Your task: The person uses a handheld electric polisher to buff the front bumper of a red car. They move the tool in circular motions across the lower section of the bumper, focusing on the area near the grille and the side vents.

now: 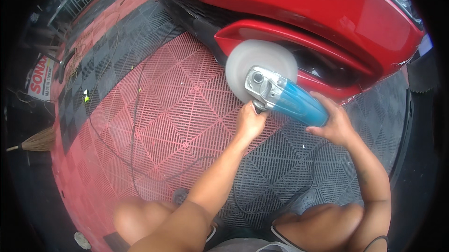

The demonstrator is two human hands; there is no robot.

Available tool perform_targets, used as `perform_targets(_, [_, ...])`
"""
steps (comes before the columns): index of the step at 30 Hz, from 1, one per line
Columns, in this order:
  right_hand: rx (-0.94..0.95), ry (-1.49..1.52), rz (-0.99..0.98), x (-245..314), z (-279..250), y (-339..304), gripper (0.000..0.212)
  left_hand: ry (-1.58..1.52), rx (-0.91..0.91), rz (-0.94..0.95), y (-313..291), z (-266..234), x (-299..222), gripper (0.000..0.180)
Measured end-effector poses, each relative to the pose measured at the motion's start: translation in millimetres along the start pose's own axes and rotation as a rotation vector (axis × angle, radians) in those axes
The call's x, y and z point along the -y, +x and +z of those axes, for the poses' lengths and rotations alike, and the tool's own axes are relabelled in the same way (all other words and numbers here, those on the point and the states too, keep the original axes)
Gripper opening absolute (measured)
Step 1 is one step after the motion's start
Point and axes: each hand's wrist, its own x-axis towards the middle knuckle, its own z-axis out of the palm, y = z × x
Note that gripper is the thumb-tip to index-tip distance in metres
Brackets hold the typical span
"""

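My left hand (249, 122) is closed around the short side handle of the blue and silver handheld polishing machine (285, 96), fingers curled tight and pressed together so that I see only their backs. My right hand (333, 122) wraps the blue plastic rear body of the same machine, fingers bent over its top and thumb tucked beneath; both grips are firm, with nothing else pinched between them.

Just beyond my left fingers sits the silver metal gear head, and past that the round white wool polishing pad (260, 67), tilted on edge with its far face against the lower lip of the glossy red car bumper (327, 22). The pad touches the red panel right at the dark recessed opening in the bumper, which lies ahead of my right fingers. I cannot tell from the blur alone whether the pad is spinning.

Under my hands is the floor of red and grey plastic grid tiles (173, 111). A thin black power cord (262, 200) trails from below my right wrist, loops back toward my knees (140, 214), which are bent at the lower edge of view, and runs off across the red tiles to the left of my left fingers. Well away to the left, a straw broom (37, 142) lies at the edge of the tiles.
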Motion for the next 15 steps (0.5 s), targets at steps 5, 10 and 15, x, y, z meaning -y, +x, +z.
perform_targets(5, [0.014, -0.029, -0.023, 17.2, 10.5, 24.4, 0.111, -0.084, -0.065, 0.051, 11.7, -24.7, 2.7, 0.028])
perform_targets(10, [-0.019, -0.034, -0.096, 44.9, 32.7, 52.4, 0.11, -0.043, -0.152, 0.078, 37.7, -59.7, 30.9, 0.026])
perform_targets(15, [0.122, -0.009, -0.042, 67.3, 45.0, 88.0, 0.108, -0.089, -0.163, -0.037, 45.8, -86.4, 49.7, 0.027])
